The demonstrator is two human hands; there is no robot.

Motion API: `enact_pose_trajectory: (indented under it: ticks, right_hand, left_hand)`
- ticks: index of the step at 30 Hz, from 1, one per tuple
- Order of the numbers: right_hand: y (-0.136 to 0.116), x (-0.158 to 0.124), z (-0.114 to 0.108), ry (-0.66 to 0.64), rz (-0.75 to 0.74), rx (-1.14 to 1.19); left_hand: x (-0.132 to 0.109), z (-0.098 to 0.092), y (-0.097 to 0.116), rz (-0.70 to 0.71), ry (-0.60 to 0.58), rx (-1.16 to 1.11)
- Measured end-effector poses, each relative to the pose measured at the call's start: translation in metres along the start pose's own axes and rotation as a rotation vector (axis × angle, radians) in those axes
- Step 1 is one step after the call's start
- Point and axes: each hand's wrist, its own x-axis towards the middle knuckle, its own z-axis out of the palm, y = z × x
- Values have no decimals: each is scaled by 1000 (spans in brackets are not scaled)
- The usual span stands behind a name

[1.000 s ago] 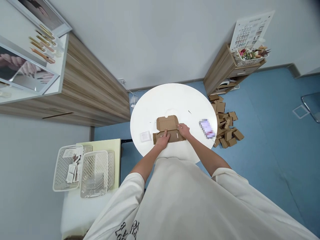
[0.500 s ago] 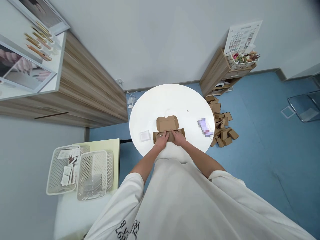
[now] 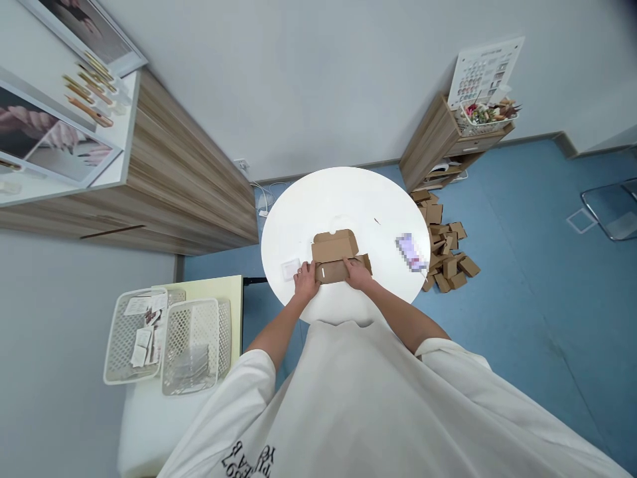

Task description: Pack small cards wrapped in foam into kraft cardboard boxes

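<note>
A brown cardboard box (image 3: pixel 332 271), partly folded, lies near the front edge of the round white table (image 3: pixel 343 199). Its lid flap (image 3: pixel 334 248) stands opened out on the far side. At the box's left end, my left hand (image 3: pixel 306 281) has its fingers closed around the side flap. My right hand (image 3: pixel 357 273) grips the box toward its right end, thumb and fingers on the front panel; a side flap sticks out beyond it. Just left of my left hand sits a small clear-white tray (image 3: pixel 290 269).
A blurred purple item (image 3: pixel 411 252) lies on the table's right side. Folded cardboard boxes (image 3: pixel 448 249) are heaped on the floor to the right. White baskets (image 3: pixel 192 345) stand at left, below a wooden cabinet (image 3: pixel 194 159). A small cabinet (image 3: pixel 442 143) stands at back right.
My left hand has moved left from the middle of the box to its left end, where the side flap is now pulled in. My right hand stays near the right end.
</note>
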Motion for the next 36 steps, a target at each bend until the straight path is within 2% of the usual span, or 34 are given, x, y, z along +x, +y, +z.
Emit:
enact_pose_trajectory:
  ticks: [5,8,12,17,20,24,27,29,32,36]
  right_hand:
    - [0,0,0,-10,-2,-6]
    - [-1,0,0,-12,0,-7]
    - [-2,-1,-3,-23,17,-17]
    - [-4,-2,-6,-52,23,-30]
    - [-4,-2,-7,-55,31,-23]
    - [-4,-1,-6,-44,18,-19]
    - [-3,1,-4,-50,21,-24]
    - [-2,2,-4,-56,21,-25]
    - [-1,3,-4,-56,16,-30]
    - [-2,2,-5,-37,5,-42]
  left_hand:
    - [7,5,5,-58,7,-31]
    - [9,10,4,-42,-19,-92]
    - [12,20,1,-27,7,-160]
    - [19,30,-1,-68,-85,-240]
    - [19,32,0,-69,-63,-363]
    - [9,28,6,45,41,-529]
    - [-1,27,14,198,85,-555]
    - [-4,29,18,216,91,-545]
    - [-5,32,20,138,43,-489]
    - [0,31,20,127,-132,-318]
